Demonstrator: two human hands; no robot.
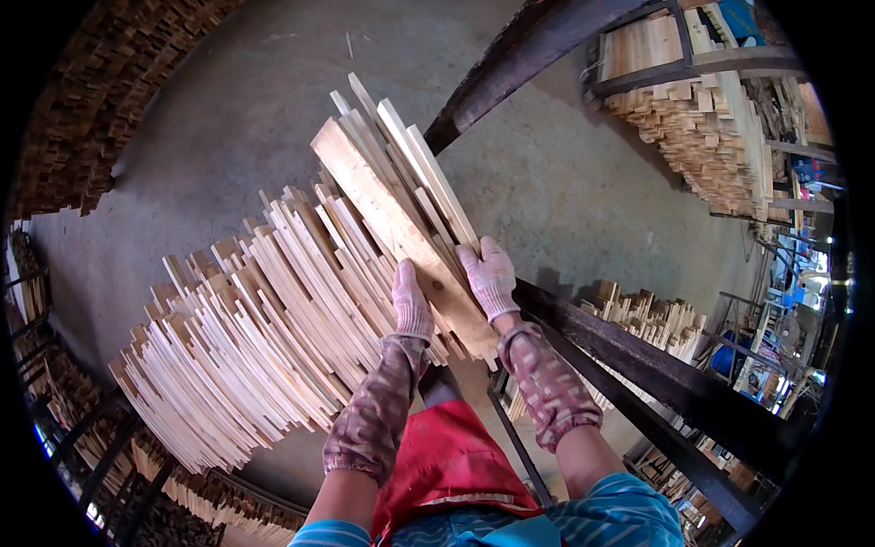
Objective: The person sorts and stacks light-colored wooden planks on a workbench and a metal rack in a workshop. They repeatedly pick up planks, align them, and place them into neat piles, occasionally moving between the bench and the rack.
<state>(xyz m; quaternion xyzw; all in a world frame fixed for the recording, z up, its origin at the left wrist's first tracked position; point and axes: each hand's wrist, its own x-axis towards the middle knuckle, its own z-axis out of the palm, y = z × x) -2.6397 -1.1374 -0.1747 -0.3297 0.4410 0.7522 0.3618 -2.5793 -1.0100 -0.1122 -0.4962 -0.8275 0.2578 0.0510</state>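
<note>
A: Long slat row point(264, 328), 8 to 9 o'clock; wide board point(401, 232) near centre, far end toward 11, pale slats point(442, 187) along its right side. Grip?

B: Left hand point(409, 296) holds the board's left edge, right hand point(489, 276) the slats' outer edge (undersides hidden). Even squeeze from both sides should align them best.

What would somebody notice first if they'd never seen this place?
Probably the long row of wood strips, spread from the left to the middle. Near its right end, the gloved left hand and right hand flank a wide board. Below them, at bottom centre, is a bright red apron.
</note>
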